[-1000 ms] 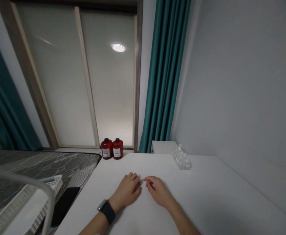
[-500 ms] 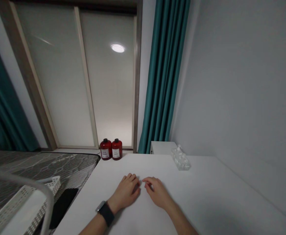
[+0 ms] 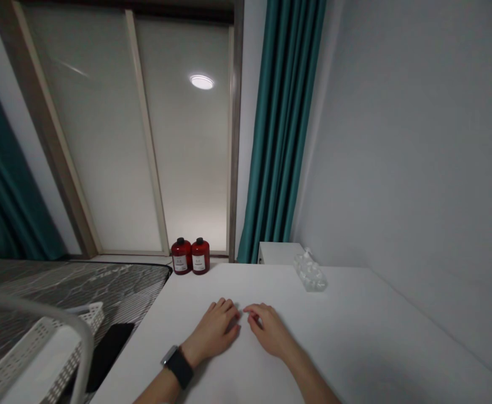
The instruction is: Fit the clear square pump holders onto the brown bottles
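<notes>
My left hand (image 3: 218, 328) rests on the white table (image 3: 338, 336), fingers loosely bent and thumb apart from them, holding nothing. A smartwatch (image 3: 177, 365) with a dark band is on the left wrist. Close beside it on the right, my right hand (image 3: 268, 328) lies on the tabletop with its index finger curved toward the left hand. A small gap shows between its thumb and index finger, and nothing is visible in it. The fingertips of the two hands are near each other, with a narrow gap between.
Two red bottles (image 3: 190, 257) with dark caps stand at the far left corner. A crumpled clear plastic package (image 3: 310, 273) lies at the far right edge. Left of the table are a white perforated basket (image 3: 22, 350), a black flat object (image 3: 109, 353) and a curved grey bar (image 3: 83, 336).
</notes>
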Available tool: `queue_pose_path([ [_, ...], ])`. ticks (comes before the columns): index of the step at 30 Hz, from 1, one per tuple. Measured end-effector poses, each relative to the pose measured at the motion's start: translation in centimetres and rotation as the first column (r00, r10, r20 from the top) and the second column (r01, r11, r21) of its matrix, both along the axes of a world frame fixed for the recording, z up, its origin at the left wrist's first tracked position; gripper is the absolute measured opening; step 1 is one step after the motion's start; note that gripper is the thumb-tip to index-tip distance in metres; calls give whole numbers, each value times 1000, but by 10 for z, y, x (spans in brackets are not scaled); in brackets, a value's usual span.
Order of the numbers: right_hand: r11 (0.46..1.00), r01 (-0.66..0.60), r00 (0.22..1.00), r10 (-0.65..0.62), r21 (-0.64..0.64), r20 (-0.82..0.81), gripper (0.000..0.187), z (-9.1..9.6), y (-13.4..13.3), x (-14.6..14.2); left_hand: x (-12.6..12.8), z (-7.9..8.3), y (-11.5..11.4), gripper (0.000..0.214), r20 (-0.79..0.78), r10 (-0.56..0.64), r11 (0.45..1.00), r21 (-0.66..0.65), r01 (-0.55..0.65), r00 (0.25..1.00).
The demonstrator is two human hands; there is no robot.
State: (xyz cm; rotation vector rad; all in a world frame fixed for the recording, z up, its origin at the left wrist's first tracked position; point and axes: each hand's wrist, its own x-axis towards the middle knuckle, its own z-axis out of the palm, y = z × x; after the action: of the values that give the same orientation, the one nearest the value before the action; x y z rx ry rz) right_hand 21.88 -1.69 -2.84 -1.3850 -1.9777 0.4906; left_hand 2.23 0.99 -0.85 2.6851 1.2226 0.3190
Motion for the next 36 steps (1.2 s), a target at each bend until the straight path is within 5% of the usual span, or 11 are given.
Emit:
queue_pose_path([
  [23,1000,-12,1000,12,-21,-2,30,-1,0,2,-4,0,-2,16,53,-32,999,-23,33,998],
  [36,999,-33,999,33,-22,18,31,-10,2,9,-18,19,9,19,96,-206,974,-78,214,974],
])
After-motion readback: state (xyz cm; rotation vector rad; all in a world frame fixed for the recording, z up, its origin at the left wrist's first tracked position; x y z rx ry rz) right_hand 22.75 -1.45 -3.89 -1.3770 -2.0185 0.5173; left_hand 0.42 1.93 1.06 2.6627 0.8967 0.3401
